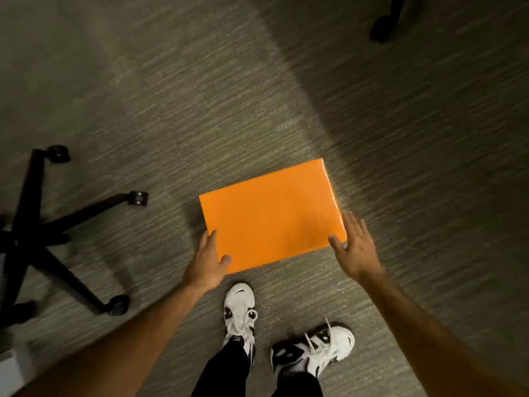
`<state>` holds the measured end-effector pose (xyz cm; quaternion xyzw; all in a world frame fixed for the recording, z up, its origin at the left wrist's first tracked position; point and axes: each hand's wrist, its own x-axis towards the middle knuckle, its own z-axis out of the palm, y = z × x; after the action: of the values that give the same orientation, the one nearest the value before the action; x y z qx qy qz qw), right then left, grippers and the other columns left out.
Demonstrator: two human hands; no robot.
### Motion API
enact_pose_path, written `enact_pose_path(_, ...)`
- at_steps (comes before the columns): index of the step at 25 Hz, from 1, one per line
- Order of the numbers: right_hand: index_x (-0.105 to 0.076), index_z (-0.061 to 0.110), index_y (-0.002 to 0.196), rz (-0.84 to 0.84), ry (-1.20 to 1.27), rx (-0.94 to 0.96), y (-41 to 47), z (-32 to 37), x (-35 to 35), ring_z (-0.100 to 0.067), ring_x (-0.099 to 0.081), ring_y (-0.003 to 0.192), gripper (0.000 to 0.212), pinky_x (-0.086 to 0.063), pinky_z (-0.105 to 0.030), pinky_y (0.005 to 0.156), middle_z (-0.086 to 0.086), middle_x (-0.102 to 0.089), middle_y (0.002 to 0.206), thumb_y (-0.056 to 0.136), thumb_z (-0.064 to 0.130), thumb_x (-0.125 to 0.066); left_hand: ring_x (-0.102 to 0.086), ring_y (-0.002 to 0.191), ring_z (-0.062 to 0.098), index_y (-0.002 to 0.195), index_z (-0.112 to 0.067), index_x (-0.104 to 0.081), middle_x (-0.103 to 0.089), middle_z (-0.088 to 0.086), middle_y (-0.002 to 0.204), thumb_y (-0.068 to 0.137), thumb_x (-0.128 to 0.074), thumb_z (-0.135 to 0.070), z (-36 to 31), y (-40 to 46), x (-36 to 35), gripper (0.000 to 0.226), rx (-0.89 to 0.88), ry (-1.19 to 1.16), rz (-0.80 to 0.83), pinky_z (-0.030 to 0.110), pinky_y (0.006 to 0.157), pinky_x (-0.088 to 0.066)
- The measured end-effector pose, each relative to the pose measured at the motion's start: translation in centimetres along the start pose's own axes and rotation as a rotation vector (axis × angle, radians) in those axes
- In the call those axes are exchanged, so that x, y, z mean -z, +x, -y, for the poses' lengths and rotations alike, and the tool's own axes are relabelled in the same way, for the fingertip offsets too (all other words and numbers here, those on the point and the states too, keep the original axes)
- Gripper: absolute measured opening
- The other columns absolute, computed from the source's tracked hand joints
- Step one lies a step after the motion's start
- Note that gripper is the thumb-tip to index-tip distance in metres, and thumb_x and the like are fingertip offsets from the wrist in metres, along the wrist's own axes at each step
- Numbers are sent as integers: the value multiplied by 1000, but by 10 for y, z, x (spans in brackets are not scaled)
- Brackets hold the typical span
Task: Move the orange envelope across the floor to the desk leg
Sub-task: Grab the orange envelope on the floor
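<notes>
The orange envelope is flat and glossy and sits over the carpet in the middle of the view, just beyond my shoes. My left hand grips its near left corner, thumb on top and fingers along the left edge. My right hand holds the near right corner, thumb on the top face and fingers spread along the right edge. I cannot tell whether the envelope rests on the carpet or hovers just above it. No desk leg shows clearly.
A black office chair base with casters spreads over the left side. Another dark caster sits at the top right. My white and black shoes stand behind the envelope. A pale object is at the bottom left. Grey carpet stretches ahead.
</notes>
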<state>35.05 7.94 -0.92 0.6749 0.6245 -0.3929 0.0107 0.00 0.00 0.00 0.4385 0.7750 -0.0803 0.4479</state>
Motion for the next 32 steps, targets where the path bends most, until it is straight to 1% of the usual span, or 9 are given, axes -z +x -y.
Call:
enact_pose_path(3,-11,19,159,11,-25,-83,39,-19,-41,-32,-2,153,75,-8,-54,121,-6,-10,168,100,53,-42,-21,147,28,155,-30,8,13,-5,165,96,-59,-41,31,32,-26,91,73,-24,-53,52,106,-39)
enact_pose_path(5,-11,20,159,9,106,-120,56,-26,-60,-33,-14,151,77,-16,-54,121,-10,-16,167,99,50,-48,-24,146,30,155,-29,11,5,-1,166,95,-61,-39,47,49,-40,94,156,-115,-40,50,106,-39)
enact_pose_path(7,-17,20,158,-44,350,-168,65,-35,-74,-33,-37,140,75,-34,-51,113,-14,-33,159,98,41,-57,-42,136,33,156,-26,1,-21,5,162,96,-62,-32,52,61,-53,88,262,-355,-7,46,101,-42)
enact_pose_path(9,-21,17,157,-67,515,-264,71,-39,-77,-33,-47,133,75,-43,-51,108,-16,-43,152,96,31,-63,-54,116,31,152,-21,-23,-45,9,148,96,-62,-23,47,68,-60,68,305,-514,8,46,100,-44)
enact_pose_path(13,-36,15,152,-101,462,-355,58,-52,-71,-34,-51,127,72,-44,-54,106,-18,-49,144,89,17,-70,-54,110,35,145,-21,-33,-51,11,138,91,-64,-3,30,61,-65,66,353,-515,-32,45,93,-45)
enact_pose_path(18,-41,19,150,-155,553,-428,15,-74,-26,-33,-51,126,73,-43,-56,107,-15,-51,140,86,16,-75,-59,89,21,136,-27,-43,-61,7,121,84,-63,3,-1,25,-63,64,302,-473,-3,43,79,-48)
enact_pose_path(21,-44,20,148,-219,581,-432,-12,-84,27,-30,-52,125,73,-42,-53,109,-13,-53,138,84,13,-78,-59,92,22,139,-32,-40,-61,2,119,85,-64,1,-45,4,-50,68,239,-462,20,49,86,-51)
enact_pose_path(26,-51,16,143,-353,614,-425,-49,-102,153,-24,-54,117,71,-41,-38,107,-14,-56,132,79,8,-81,-54,118,29,150,-27,-27,-52,7,139,88,-64,5,-171,-25,-2,79,124,-520,62,53,102,-42)
enact_pose_path(32,-51,17,144,-512,723,-535,-100,-136,299,-29,-56,118,69,-43,-49,107,-15,-57,134,81,10,-80,-47,129,28,153,-22,-25,-43,8,148,88,-63,6,-352,-65,47,81,-70,-422,108,45,105,-40)
